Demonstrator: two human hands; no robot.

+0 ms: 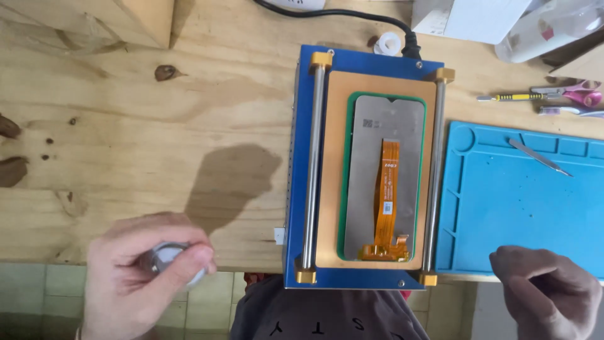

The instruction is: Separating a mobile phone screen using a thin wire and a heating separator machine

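Left hand (141,274) clamps small round container (170,259); right hand (547,296) empty, fingers loosely curled.

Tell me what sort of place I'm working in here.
Most likely a small phone-repair bench: a blue heating plate holding a phone screen panel with an orange flex cable, a blue silicone repair mat with tweezers, all on a plywood tabletop.

Counted on the wooden bench (126,126): one blue heating plate (365,69), two steel rods (313,170), four brass corner blocks (321,60), one phone screen panel (385,182), one orange flex cable (387,201), one blue silicone mat (522,208), one pair of tweezers (540,157), two hands (141,277).
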